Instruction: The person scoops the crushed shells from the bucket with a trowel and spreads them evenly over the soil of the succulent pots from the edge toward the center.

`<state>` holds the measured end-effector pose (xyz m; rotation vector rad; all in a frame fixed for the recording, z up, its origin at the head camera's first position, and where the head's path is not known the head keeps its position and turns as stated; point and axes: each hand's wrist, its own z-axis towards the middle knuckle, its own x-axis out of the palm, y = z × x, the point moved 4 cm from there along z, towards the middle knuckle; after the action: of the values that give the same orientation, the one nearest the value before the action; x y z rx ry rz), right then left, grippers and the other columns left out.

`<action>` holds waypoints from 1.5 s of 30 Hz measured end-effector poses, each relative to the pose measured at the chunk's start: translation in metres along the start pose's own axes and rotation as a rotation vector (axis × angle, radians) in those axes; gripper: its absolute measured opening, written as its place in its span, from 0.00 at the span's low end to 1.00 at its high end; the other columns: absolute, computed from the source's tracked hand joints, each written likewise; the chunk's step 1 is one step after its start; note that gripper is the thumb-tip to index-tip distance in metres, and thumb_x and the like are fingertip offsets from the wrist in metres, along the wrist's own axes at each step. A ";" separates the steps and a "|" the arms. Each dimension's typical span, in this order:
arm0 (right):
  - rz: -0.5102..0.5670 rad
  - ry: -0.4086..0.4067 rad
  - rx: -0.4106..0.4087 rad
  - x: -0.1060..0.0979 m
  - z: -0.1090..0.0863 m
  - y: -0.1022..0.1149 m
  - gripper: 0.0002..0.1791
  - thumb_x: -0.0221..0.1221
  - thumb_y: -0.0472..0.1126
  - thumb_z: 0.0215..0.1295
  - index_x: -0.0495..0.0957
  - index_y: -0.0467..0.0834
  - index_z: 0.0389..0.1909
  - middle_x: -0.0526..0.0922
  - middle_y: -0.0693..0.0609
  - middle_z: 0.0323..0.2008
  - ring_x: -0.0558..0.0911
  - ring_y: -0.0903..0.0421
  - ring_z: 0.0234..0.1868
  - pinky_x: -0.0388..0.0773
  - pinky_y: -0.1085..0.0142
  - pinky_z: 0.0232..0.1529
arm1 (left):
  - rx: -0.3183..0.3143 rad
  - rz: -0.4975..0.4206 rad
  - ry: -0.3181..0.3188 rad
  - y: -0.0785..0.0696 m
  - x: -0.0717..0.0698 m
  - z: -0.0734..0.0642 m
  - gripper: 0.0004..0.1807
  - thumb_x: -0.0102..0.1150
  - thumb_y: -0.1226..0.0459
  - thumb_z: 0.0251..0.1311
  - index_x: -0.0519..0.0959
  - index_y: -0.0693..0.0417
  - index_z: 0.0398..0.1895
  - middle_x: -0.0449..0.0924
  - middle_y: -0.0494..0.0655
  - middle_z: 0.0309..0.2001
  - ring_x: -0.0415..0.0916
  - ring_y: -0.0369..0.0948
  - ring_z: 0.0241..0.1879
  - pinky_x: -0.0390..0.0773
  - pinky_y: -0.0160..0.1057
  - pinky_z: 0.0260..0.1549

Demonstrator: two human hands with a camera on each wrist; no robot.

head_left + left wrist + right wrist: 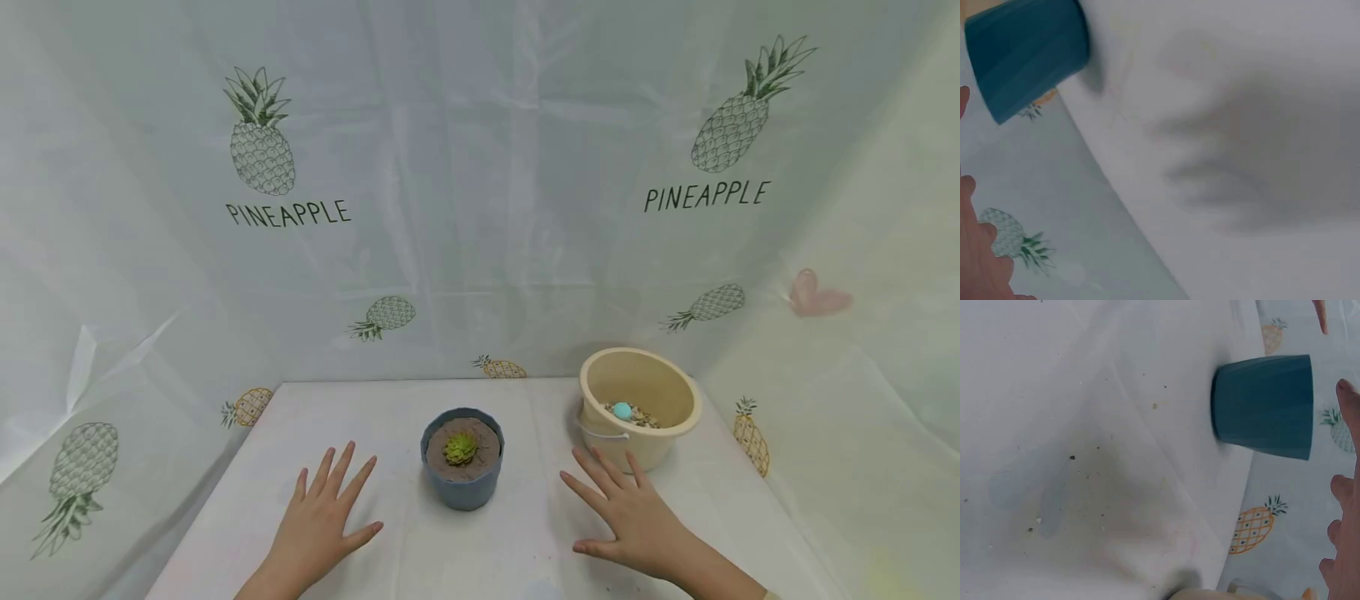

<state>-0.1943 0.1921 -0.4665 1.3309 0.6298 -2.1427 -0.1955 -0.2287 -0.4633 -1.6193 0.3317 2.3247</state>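
Note:
Between the two hands stands a blue flowerpot point(463, 492) filled with brown soil point(480, 467). A small green succulent point(461, 447) sits in the middle of the soil. My left hand point(318, 517), fingers spread, hovers over the table to the left of the pot and holds nothing. On the other side my right hand point(633, 521) is spread as well, just in front of a cream bucket point(652, 450), with nothing held. In the bucket lie pebbles point(643, 417) and a turquoise round object point(622, 410). Both wrist views show the flowerpot's side.
A white cloth covers the table point(360, 417). Behind and beside it hangs a curtain point(465, 208) printed with pineapples. The bucket's handle point(603, 433) hangs down at its front left. Small specks point(1072, 457) of grit lie on the cloth near my right hand.

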 end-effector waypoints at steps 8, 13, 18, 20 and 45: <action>-0.007 -0.013 -0.005 -0.011 0.009 -0.005 0.48 0.49 0.78 0.56 0.62 0.55 0.73 0.55 0.46 0.75 0.59 0.41 0.71 0.46 0.35 0.65 | 0.048 -0.003 0.014 -0.023 -0.016 0.032 0.50 0.62 0.34 0.50 0.61 0.43 0.75 0.47 0.55 0.76 0.43 0.59 0.73 0.54 0.70 0.61; 0.011 -0.015 0.012 -0.020 0.013 -0.009 0.49 0.51 0.77 0.56 0.61 0.54 0.74 0.55 0.48 0.75 0.51 0.46 0.75 0.45 0.36 0.66 | 0.077 -0.030 0.017 -0.042 -0.020 0.054 0.51 0.62 0.34 0.51 0.58 0.43 0.76 0.44 0.54 0.77 0.40 0.57 0.74 0.53 0.69 0.62; 0.047 -0.014 0.040 -0.032 0.015 -0.015 0.48 0.53 0.76 0.57 0.61 0.53 0.74 0.54 0.48 0.75 0.53 0.42 0.74 0.36 0.40 0.70 | 0.122 -0.082 0.009 -0.067 -0.022 0.076 0.52 0.62 0.34 0.52 0.55 0.41 0.77 0.42 0.54 0.77 0.37 0.56 0.75 0.52 0.68 0.63; 0.063 -0.003 0.057 -0.035 0.016 -0.019 0.49 0.53 0.75 0.57 0.61 0.52 0.74 0.51 0.49 0.76 0.54 0.41 0.73 0.31 0.42 0.70 | 0.144 -0.103 0.000 -0.076 -0.022 0.084 0.51 0.61 0.34 0.52 0.55 0.41 0.77 0.43 0.54 0.77 0.38 0.56 0.75 0.53 0.68 0.63; 0.227 0.119 0.300 -0.042 0.017 -0.088 0.50 0.62 0.68 0.56 0.55 0.54 0.76 0.51 0.43 0.75 0.54 0.33 0.71 0.48 0.30 0.62 | 0.229 -0.346 0.203 -0.178 0.014 0.160 0.48 0.51 0.34 0.61 0.48 0.41 0.79 0.41 0.51 0.77 0.39 0.53 0.75 0.57 0.61 0.65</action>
<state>-0.2476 0.2555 -0.4122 1.6123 0.1908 -2.0378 -0.2754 -0.0062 -0.4262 -1.6513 0.3182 1.8064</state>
